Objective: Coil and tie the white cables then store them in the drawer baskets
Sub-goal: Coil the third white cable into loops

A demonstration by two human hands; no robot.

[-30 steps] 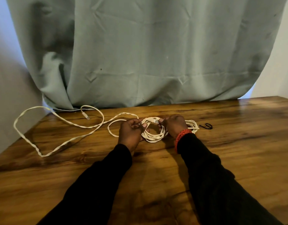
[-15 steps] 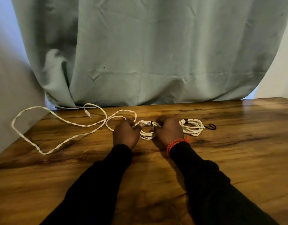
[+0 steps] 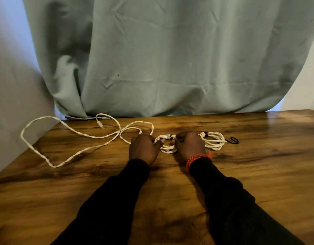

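Between my two hands a small coil of white cable (image 3: 167, 147) lies on the wooden table (image 3: 258, 174), with a dark tie around its top. My left hand (image 3: 144, 149) grips the coil's left side and my right hand (image 3: 189, 146) grips its right side, fingers curled. To the right of my right hand lies a second white coil (image 3: 214, 141) bound with a black tie. A long loose white cable (image 3: 68, 137) sprawls over the table's left part and hangs past its left edge.
A loose black tie (image 3: 233, 140) lies just right of the second coil. A pale green curtain (image 3: 161, 59) hangs behind the table's far edge. The table's left edge runs close to a grey wall. No drawer or basket shows.
Both hands have dropped onto the table with the small coil and squeezed it narrower. The tied coil to the right has come into full view.
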